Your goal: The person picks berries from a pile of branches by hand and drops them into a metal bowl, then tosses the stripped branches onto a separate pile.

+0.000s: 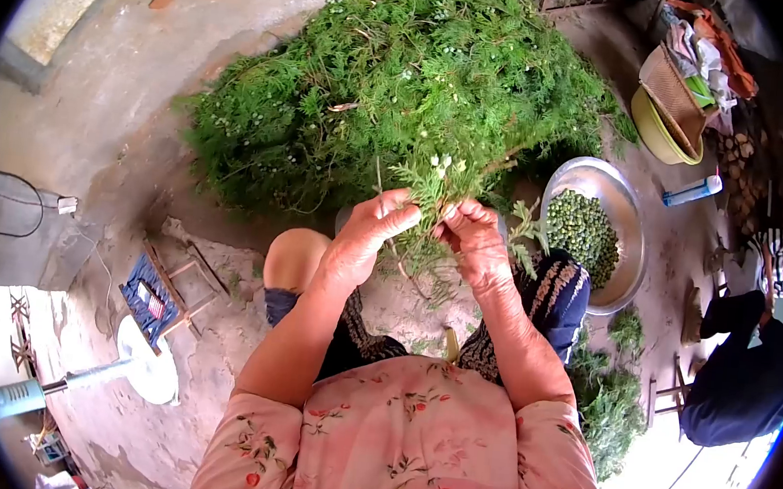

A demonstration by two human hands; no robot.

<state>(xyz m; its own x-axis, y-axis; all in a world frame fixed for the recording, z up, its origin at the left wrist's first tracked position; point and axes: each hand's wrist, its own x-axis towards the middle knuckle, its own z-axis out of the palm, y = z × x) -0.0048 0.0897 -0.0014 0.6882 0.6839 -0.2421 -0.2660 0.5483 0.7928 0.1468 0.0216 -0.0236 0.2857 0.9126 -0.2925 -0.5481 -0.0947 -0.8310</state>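
A leafy evergreen sprig [434,188] with a few pale cones at its upper end is held in front of my knees. My left hand [372,233] pinches it from the left, thumb pressed to the fingers. From the right, my right hand [477,241] closes its fingertips on the same sprig; whether a cone is also between them is hidden. Just beyond both hands rises a big heap of green cut branches [377,94]. To the right of my right hand, a wide metal basin [635,224] holds many small green cones [581,233].
A yellow tub [657,137] with a woven basket [675,92] stands at the upper right, near a blue-and-white cylinder [692,192]. Stripped greenery [615,404] lies right of my legs. A small stool [164,294] and a fan [148,360] are left; a seated person [744,368] is right.
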